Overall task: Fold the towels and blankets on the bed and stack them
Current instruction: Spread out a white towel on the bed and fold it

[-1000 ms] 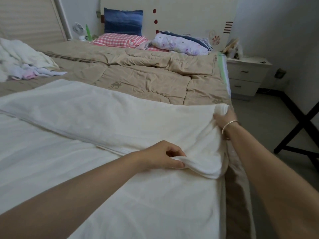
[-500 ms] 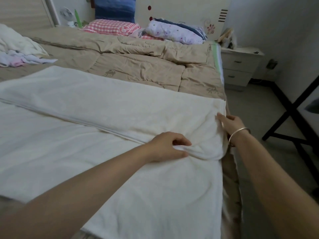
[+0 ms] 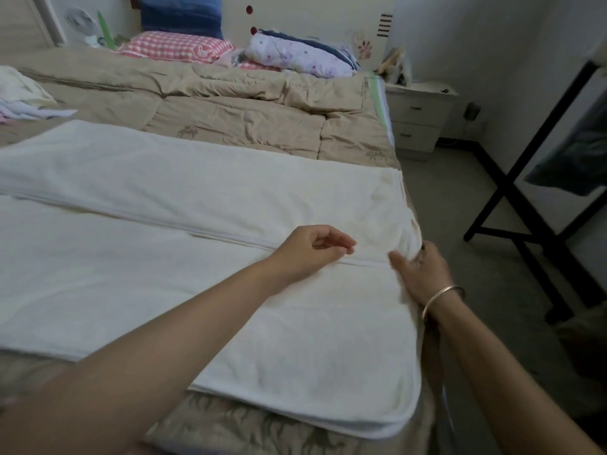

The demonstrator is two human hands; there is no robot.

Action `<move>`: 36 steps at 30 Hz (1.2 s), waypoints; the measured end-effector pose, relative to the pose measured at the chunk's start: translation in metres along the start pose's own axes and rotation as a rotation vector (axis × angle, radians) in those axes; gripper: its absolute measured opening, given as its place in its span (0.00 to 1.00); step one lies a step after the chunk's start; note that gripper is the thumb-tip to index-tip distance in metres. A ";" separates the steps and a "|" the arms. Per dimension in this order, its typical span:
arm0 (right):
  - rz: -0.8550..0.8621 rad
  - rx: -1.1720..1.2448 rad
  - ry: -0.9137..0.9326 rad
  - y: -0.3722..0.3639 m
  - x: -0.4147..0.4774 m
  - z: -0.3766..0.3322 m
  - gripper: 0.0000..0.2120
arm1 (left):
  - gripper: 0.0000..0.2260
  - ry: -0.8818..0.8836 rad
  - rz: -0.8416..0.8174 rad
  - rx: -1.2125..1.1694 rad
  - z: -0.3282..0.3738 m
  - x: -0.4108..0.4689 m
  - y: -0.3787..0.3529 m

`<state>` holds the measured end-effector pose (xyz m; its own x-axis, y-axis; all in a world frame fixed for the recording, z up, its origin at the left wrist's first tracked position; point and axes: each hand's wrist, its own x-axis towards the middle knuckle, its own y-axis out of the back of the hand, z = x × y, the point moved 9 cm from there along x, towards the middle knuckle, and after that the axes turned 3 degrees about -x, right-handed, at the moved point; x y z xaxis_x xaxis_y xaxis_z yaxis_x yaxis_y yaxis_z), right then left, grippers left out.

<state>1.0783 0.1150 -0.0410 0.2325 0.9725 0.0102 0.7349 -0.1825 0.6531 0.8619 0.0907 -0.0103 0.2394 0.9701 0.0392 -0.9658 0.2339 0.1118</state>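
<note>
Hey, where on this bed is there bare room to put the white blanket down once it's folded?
The tan quilt is bare in a wide band between the white blanket and the checked pillow. Crowded: the headboard end, with that pillow and a flowered bundle, and the far left, where a heap of laundry lies.

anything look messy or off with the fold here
The white blanket lies mostly flat, but its folded-over corner bunches up at the right end, where the right hand grips it. A rumpled pile of cloth sits unfolded at far left.
</note>
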 end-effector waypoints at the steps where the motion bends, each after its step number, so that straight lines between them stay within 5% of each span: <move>1: -0.018 -0.011 -0.019 -0.001 -0.003 0.005 0.26 | 0.08 0.011 -0.037 0.028 0.002 -0.005 -0.003; 5: -0.034 -0.006 -0.062 -0.010 -0.014 0.007 0.33 | 0.08 0.071 -0.145 0.152 -0.005 -0.027 0.000; 11: -0.120 -0.025 -0.080 -0.014 -0.033 0.014 0.38 | 0.09 0.066 -0.082 0.116 -0.003 -0.052 0.033; 17: -0.014 -0.398 -0.021 -0.001 -0.055 -0.003 0.35 | 0.08 0.115 -0.018 0.114 -0.007 -0.077 0.062; 21: 0.208 -0.711 0.343 -0.004 -0.087 -0.061 0.35 | 0.08 0.145 0.059 0.153 -0.014 -0.098 0.089; 25: -0.058 -0.294 0.751 -0.062 -0.165 -0.135 0.09 | 0.08 0.128 0.123 0.136 -0.016 -0.118 0.117; 29: -0.337 -0.317 0.948 -0.133 -0.227 -0.189 0.20 | 0.08 0.138 0.261 0.203 -0.015 -0.141 0.168; 36: -0.401 -0.713 1.048 -0.201 -0.244 -0.218 0.23 | 0.10 0.172 0.568 0.512 -0.020 -0.207 0.286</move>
<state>0.7355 -0.0541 -0.0096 -0.7547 0.6499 0.0894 0.0692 -0.0566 0.9960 0.5346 -0.0419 -0.0067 -0.3363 0.9385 0.0777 -0.7599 -0.3192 0.5663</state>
